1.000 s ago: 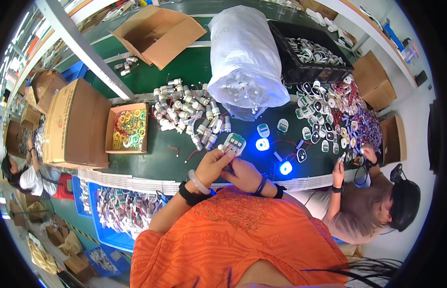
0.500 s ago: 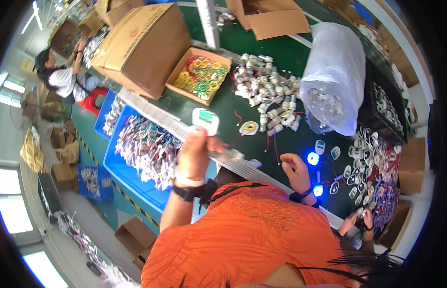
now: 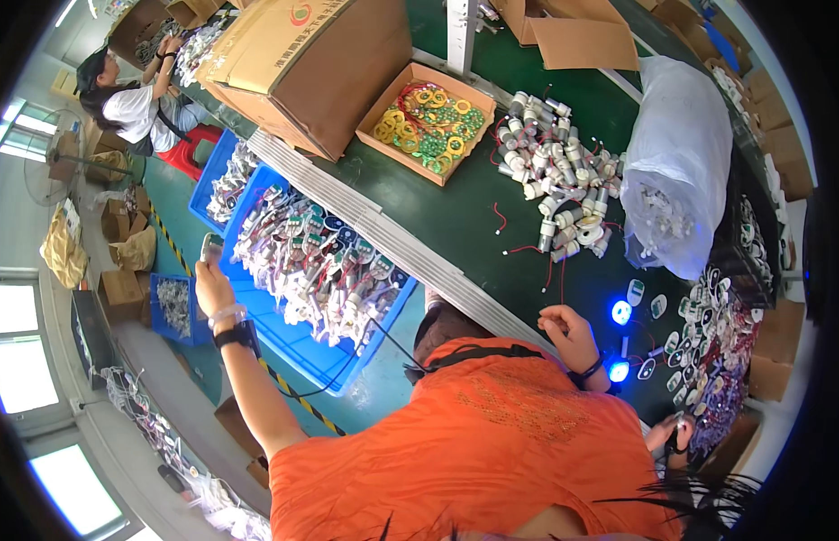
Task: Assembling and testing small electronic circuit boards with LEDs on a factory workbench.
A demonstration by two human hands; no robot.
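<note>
My left hand (image 3: 215, 290) is stretched out to the left, past the edge of the large blue crate (image 3: 257, 311). Its fingers pinch a small white rounded part with a green circuit board (image 3: 211, 247), seen nearly edge-on. The crate holds a heap of wired motor assemblies (image 3: 316, 270) with white and green faces. My right hand (image 3: 571, 338) is at the near edge of the green worktable (image 3: 419, 221), fingers loosely curled, nothing visible in them. Two lit blue-white round lamps (image 3: 620, 313) are just right of it.
On the table are a carton of yellow and green rings (image 3: 428, 122), a pile of small motors (image 3: 559, 171) and a clear plastic bag (image 3: 676, 162). A large carton (image 3: 302, 72) stands behind. Another person's hands (image 3: 669, 435) work at lower right; a seated person (image 3: 136, 113) is far left.
My left hand has swung left from over the table's edge to beyond the crate, carrying the white part. The view has shifted; my right hand stays near the table edge.
</note>
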